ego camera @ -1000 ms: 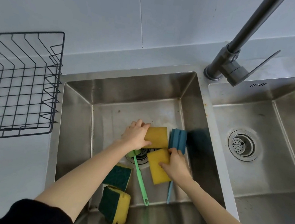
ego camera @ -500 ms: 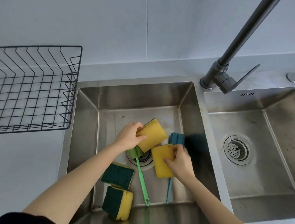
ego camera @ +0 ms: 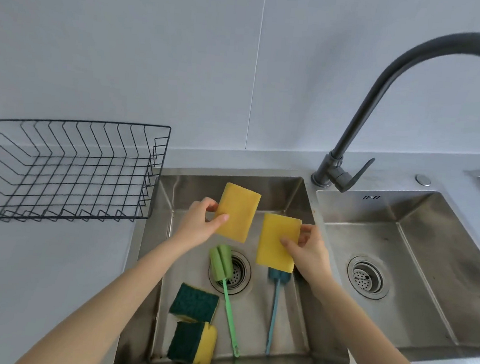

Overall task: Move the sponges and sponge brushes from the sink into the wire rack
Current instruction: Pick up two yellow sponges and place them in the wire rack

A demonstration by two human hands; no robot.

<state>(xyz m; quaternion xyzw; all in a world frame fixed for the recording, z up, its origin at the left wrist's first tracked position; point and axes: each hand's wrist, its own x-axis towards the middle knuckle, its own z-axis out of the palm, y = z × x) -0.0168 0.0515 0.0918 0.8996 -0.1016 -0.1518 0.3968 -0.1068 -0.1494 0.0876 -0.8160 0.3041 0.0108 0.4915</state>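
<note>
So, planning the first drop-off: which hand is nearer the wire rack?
Left. The left hand, holding a yellow sponge, is just right of the wire rack; the right hand is farther right, over the sink.

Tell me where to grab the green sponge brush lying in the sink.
Take the green sponge brush by its thin handle's bare middle, hand coming from above. It lies flat, head over the drain, with clear sink floor on both sides there.
</note>
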